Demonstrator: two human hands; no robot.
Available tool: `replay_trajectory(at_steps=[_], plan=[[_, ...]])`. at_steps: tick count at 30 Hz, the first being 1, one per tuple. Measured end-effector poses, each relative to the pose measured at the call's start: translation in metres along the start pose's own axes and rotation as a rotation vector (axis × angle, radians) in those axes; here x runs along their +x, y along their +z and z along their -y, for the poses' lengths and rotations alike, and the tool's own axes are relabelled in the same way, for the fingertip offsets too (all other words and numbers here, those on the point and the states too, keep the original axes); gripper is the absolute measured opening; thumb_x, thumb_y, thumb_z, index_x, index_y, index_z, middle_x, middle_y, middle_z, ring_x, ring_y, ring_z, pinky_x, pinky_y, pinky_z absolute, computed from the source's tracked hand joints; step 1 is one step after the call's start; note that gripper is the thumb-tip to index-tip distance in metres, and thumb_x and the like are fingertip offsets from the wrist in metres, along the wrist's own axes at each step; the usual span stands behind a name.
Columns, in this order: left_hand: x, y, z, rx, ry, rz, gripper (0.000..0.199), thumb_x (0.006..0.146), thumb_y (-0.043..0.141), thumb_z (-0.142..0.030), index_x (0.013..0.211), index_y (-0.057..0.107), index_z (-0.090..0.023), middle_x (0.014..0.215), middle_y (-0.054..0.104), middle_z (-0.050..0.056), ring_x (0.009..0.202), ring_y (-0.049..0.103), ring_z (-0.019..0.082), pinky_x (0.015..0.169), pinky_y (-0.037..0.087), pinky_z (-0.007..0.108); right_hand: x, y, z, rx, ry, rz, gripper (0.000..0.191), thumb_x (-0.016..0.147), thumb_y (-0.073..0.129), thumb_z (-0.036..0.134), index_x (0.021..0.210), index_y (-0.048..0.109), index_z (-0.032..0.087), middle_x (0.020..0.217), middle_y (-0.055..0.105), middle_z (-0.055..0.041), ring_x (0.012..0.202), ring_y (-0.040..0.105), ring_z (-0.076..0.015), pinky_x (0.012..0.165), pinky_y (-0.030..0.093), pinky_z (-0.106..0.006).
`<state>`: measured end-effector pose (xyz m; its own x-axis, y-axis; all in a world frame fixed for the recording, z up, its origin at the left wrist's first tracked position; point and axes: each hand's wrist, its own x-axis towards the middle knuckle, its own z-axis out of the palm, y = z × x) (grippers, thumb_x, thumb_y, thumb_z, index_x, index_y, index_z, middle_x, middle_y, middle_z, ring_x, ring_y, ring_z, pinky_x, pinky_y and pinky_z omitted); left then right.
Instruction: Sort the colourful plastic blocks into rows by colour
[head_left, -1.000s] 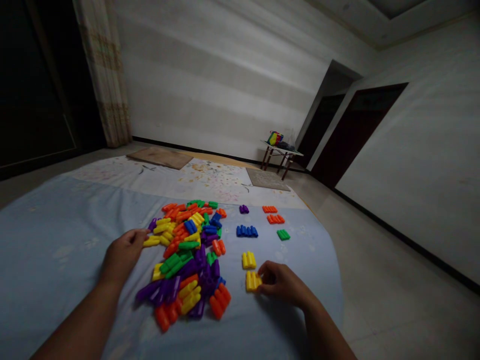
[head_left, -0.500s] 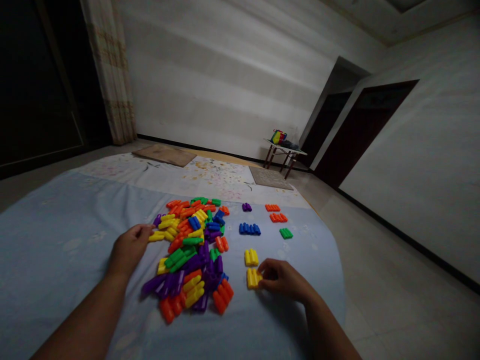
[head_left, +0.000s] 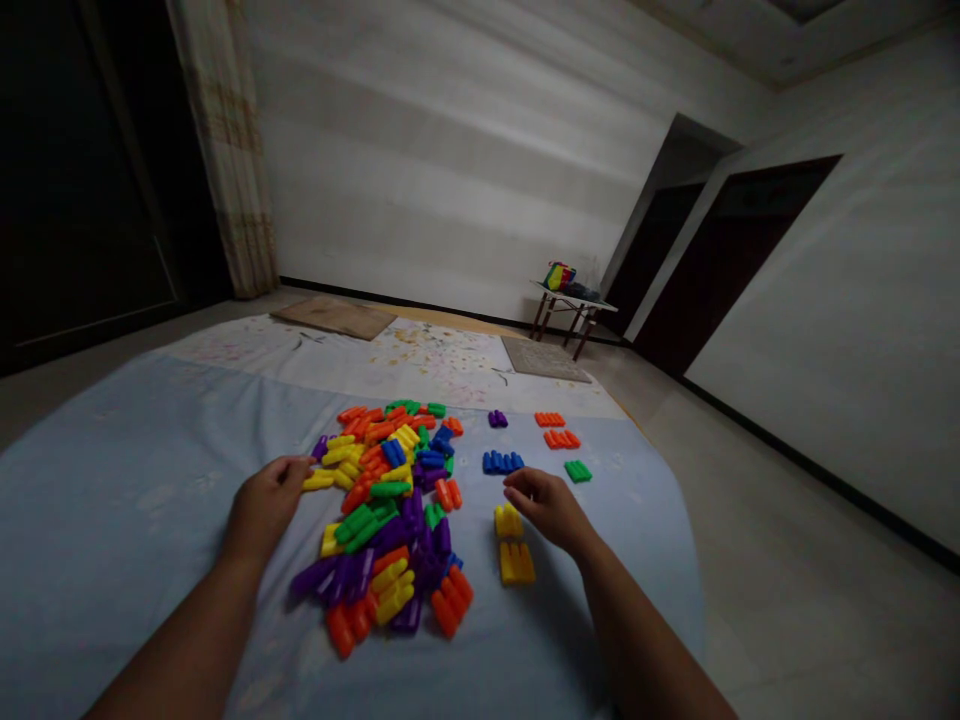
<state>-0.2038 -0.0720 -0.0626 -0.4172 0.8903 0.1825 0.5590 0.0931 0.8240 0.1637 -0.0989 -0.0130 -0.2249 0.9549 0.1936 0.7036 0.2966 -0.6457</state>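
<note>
My left hand (head_left: 264, 508) rests at the left edge of a mixed pile of plastic toy blocks (head_left: 390, 535), shaped like joined tubes. Its fingers are pinched together beside a yellow block (head_left: 318, 481); whether anything sits between them is hidden. My right hand (head_left: 549, 508) hovers just right of a small yellow block (head_left: 508, 520), its fingers loosely curved and apart, nothing visible in them. Nearer to me lies a wider yellow block (head_left: 517, 564), apart from the hand. Just beyond the right fingertips is a row of blue blocks (head_left: 502, 462).
Purple (head_left: 497, 419), orange (head_left: 550, 419) and green (head_left: 578, 471) blocks lie sorted at the right on a blue cloth (head_left: 626, 560). Two flat boards (head_left: 334, 317) lie at the table's far side. A small folding table (head_left: 574, 296) stands by the wall.
My right hand has let go of the wider yellow block and moved up and away, toward the blue row. My left hand stays by the pile. The view has shifted slightly.
</note>
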Motion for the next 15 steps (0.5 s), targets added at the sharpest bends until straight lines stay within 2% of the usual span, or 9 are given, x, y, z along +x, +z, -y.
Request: replay_trajectory(at_steps=[2,4,6,8,10,12,15], plan=[[0.001,0.001,0.002,-0.003,0.002,-0.002,0.036,0.075,0.042,-0.042,0.088,0.063,-0.017,0.083,0.069,0.004,0.082,0.062,0.019,0.07,0.046,0.023,-0.006,-0.001,0.011,-0.001,-0.014,0.094,0.025,0.078,0.055,0.035,0.093,0.062,0.017,0.072,0.063,-0.0008,0.063,0.054,-0.0107,0.059,0.043,-0.023],[0.001,0.001,0.003,-0.003,0.001,-0.003,0.036,0.075,0.041,-0.043,0.088,0.063,-0.017,0.083,0.069,0.004,0.082,0.062,0.019,0.071,0.046,0.023,-0.015,0.001,0.026,-0.014,-0.05,0.236,0.035,0.073,0.061,0.038,0.103,0.059,0.02,0.081,0.064,-0.0015,0.066,0.056,-0.0116,0.06,0.044,-0.023],[0.001,0.002,0.003,-0.001,0.0,-0.002,0.036,0.075,0.041,-0.043,0.088,0.063,-0.017,0.083,0.069,0.004,0.082,0.062,0.019,0.071,0.046,0.023,-0.024,0.009,0.04,-0.084,-0.11,0.346,0.061,0.063,0.07,0.042,0.118,0.05,0.025,0.099,0.061,-0.0041,0.075,0.059,-0.0147,0.066,0.045,-0.026],[0.001,0.003,0.003,0.0,-0.001,0.0,0.037,0.075,0.041,-0.044,0.088,0.063,-0.017,0.082,0.069,0.004,0.081,0.062,0.018,0.071,0.046,0.022,-0.03,0.022,0.051,-0.19,-0.169,0.401,0.089,0.052,0.077,0.043,0.131,0.037,0.029,0.116,0.053,-0.0074,0.089,0.058,-0.0212,0.073,0.045,-0.03],[0.001,0.003,0.003,-0.005,0.0,0.001,0.038,0.074,0.042,-0.045,0.088,0.063,-0.017,0.082,0.069,0.003,0.079,0.062,0.017,0.07,0.046,0.022,-0.032,0.037,0.056,-0.257,-0.201,0.434,0.104,0.046,0.078,0.043,0.136,0.027,0.03,0.124,0.046,-0.0095,0.101,0.055,-0.0275,0.078,0.045,-0.034],[0.001,0.003,0.003,-0.015,0.002,-0.002,0.037,0.074,0.042,-0.045,0.087,0.063,-0.018,0.081,0.069,0.003,0.078,0.063,0.017,0.07,0.047,0.022,-0.028,0.05,0.057,-0.271,-0.207,0.448,0.105,0.047,0.078,0.043,0.137,0.024,0.031,0.128,0.043,-0.0102,0.106,0.052,-0.0298,0.078,0.044,-0.035],[0.001,0.002,0.002,-0.022,0.004,-0.014,0.036,0.073,0.042,-0.044,0.085,0.064,-0.018,0.08,0.069,0.003,0.079,0.062,0.018,0.07,0.047,0.023,-0.015,0.064,0.057,-0.278,-0.186,0.431,0.099,0.051,0.076,0.045,0.136,0.026,0.031,0.124,0.043,-0.0103,0.103,0.054,-0.029,0.077,0.045,-0.035]])
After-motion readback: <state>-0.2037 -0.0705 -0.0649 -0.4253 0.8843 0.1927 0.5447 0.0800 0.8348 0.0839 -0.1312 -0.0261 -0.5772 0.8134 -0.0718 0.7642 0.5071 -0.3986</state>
